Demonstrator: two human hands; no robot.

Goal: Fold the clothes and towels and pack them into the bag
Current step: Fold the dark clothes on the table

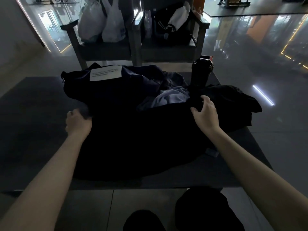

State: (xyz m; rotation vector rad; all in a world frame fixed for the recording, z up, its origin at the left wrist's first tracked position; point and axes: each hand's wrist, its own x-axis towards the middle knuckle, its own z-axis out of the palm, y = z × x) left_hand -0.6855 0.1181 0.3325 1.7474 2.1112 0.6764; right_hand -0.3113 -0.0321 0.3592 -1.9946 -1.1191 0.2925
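Note:
A large black garment (141,139) lies spread across the dark low table (36,130) in front of me. My left hand (78,121) grips its left edge, fingers curled into the cloth. My right hand (205,110) pinches a fold at its upper right edge. Behind the garment sits a dark navy bag (103,90) with a white label (105,72). A light blue cloth (171,97) lies bunched at the bag's right side. More black clothing (233,100) is heaped at the right end of the table.
A black shaker bottle (201,70) stands at the back right of the table. Two dark chairs behind hold white plastic bags (101,22) and a black jacket with white stripes (173,25). My knees (200,210) show below the table's near edge.

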